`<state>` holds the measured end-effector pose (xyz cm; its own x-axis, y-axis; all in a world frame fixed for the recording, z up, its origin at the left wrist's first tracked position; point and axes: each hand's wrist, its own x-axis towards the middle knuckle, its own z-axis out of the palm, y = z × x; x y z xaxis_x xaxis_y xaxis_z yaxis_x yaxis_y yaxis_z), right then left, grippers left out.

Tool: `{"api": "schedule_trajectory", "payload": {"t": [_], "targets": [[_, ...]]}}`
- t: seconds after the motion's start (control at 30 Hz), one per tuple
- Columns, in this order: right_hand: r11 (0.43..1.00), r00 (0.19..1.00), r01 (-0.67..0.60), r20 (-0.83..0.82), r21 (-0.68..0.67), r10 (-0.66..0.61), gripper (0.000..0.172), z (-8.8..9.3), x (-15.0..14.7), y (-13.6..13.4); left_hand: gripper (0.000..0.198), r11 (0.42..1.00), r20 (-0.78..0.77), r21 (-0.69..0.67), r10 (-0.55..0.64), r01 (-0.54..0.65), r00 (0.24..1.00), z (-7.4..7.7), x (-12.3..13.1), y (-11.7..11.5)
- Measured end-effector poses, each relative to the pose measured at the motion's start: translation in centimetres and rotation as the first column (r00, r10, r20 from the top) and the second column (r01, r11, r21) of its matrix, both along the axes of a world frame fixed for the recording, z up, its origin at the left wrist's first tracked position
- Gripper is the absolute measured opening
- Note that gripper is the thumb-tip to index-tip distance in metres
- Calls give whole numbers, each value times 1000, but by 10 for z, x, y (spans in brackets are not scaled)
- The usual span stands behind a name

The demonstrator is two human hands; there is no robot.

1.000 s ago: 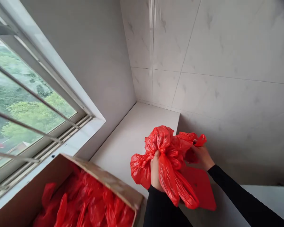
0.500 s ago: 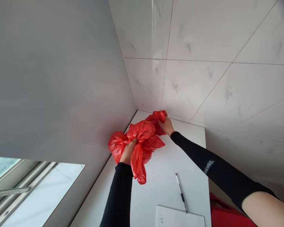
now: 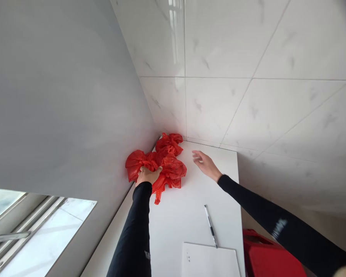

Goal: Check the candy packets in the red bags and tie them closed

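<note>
A crumpled bundle of red plastic bags [image 3: 167, 159] lies in the far left corner of a white tabletop [image 3: 190, 215], against the grey wall. My left hand [image 3: 148, 175] rests on the near side of the bundle with its fingers curled into the plastic. Just to the right of the bundle my right hand [image 3: 205, 163] hovers over the table, open, fingers spread, holding nothing. Both arms wear black sleeves.
A pen [image 3: 210, 226] lies on the table nearer to me, beside a white sheet of paper [image 3: 210, 261]. A red object [image 3: 269, 257] stands low at the table's right edge. Tiled walls close the corner; a window sill [image 3: 50, 227] is at lower left.
The bundle went from mid-air over the cardboard box to the table's far corner. My right hand has let go and drawn back to the right. My view has turned away from the box.
</note>
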<state>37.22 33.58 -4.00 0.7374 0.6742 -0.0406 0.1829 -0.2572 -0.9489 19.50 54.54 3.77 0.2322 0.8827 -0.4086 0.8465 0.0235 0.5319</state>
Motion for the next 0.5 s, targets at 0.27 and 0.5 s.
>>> {"api": "schedule_trajectory", "payload": {"t": [0.27, 0.5], "targets": [[973, 935, 206, -271, -105, -228, 41, -13, -215, -290, 43, 974, 470, 152, 80, -170, 879, 66, -68, -189], [787, 678, 560, -404, -257, -614, 16, 9, -420, -584, 47, 916, 625, -130, -221, 379, 749, 55, -148, -518]]}}
